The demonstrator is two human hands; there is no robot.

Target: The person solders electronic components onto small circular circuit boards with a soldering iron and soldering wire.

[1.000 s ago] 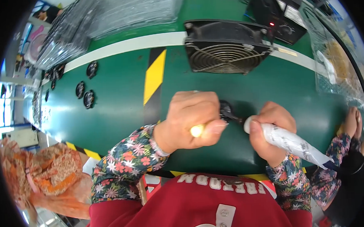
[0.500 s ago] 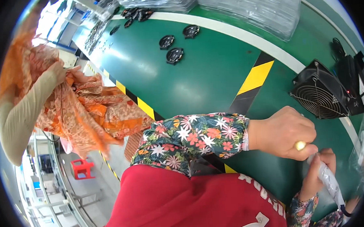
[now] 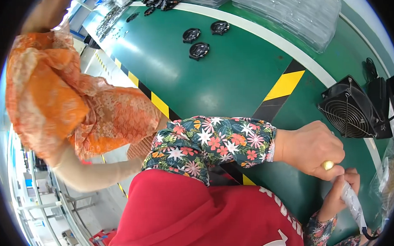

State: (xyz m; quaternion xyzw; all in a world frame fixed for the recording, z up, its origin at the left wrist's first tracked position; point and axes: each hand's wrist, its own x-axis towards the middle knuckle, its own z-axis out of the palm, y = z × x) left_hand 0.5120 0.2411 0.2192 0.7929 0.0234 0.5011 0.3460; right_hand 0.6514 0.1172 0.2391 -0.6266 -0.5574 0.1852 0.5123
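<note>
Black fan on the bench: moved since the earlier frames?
No. The black fan keeps its place astride the white strip, right of the yellow tape patch; the whole picture has shifted with the camera.

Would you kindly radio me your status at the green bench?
Left hand closed, something gold-coloured showing. Right hand gripping white-wrapped handle. Black fan just beyond left hand.

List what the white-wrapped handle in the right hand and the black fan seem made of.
White-wrapped handle: outer layer looks like thin plastic film or tape, creased and faintly shiny; what lies beneath is hidden.
Black fan: plausibly plastic or painted metal, dark, fairly dull; its guard looks like metal wire, given the slim rings.
</note>
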